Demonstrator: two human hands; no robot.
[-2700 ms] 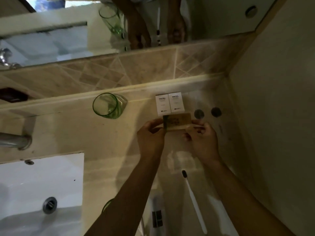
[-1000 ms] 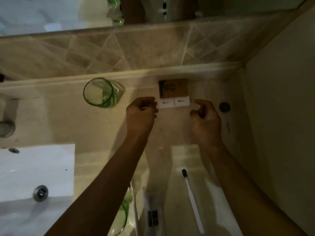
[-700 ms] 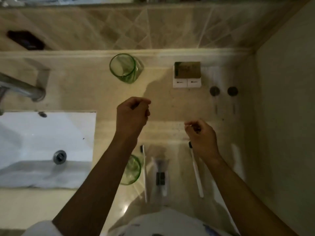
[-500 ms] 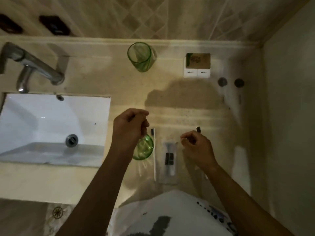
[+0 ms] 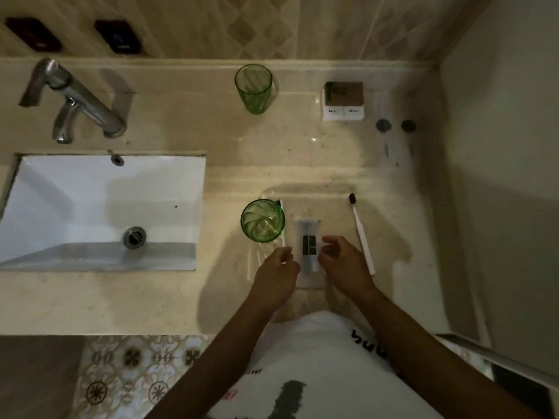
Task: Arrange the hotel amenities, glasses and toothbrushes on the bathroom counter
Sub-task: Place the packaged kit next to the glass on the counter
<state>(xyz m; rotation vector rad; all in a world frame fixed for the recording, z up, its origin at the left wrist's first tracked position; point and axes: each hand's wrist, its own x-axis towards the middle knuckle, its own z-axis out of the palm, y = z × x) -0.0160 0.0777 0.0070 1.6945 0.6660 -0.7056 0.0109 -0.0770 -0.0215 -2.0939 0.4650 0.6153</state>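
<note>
Reaching with both hands, left hand and right hand hover half-curled and empty beside the clear packet. At ten o'clock of the packet, touching distance, stands a green glass; a careless left knuckle could topple it.

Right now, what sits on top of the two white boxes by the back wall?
A brown box lies across the two white boxes, covering most of their tops; only their front strips show.

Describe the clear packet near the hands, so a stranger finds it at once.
Start at the white sink and move right along the counter, past the near green glass. The clear packet lies flat between two toothbrushes; only it carries a black label.
</note>
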